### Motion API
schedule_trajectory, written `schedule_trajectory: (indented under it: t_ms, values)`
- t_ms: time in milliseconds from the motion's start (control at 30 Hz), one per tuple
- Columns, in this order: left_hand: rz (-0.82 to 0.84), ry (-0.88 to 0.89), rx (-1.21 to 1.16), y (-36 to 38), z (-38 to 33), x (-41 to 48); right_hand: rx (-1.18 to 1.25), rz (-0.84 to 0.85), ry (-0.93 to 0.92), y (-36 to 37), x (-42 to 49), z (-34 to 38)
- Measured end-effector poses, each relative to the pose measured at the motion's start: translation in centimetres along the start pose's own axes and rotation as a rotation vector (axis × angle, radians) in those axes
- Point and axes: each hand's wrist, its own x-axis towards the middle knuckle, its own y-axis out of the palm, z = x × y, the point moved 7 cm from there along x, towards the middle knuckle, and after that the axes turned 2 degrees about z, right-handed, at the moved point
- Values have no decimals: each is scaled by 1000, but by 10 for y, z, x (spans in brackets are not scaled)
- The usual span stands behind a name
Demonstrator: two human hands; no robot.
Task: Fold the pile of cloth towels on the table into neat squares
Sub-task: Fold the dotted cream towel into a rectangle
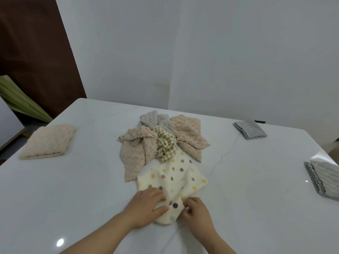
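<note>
Your left hand (145, 204) and right hand (198, 211) both pinch the near end of the dotted towel (176, 177), fingers (157, 194) curled into its bunched cloth from either side. It lies crumpled on the table (73, 189), its far end touching the pile (139, 147) of beige, grey and checked towels behind it; a folded towel (47, 142) sits well apart at left

On the table (73, 180), the pile (161, 138) sits mid-frame, with a loose towel (176, 178) touching it just below. A folded towel (48, 142) lies at left. An upper stack (250, 129) and a lower stack (322, 178) lie at right.
</note>
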Motion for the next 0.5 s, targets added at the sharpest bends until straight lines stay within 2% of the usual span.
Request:
schedule_trajectory:
  t_ms: [167, 367, 500]
  values:
    - [-10, -40, 194, 3, -2, -6, 30, -42, 80, -8, -1, -8]
    - [52, -90, 212, 8, -9, -6, 105, -36, 154, -9, -10, -11]
    - [-17, -66, 308, 4, -13, -5, 170, -4, 180, -6, -16, -11]
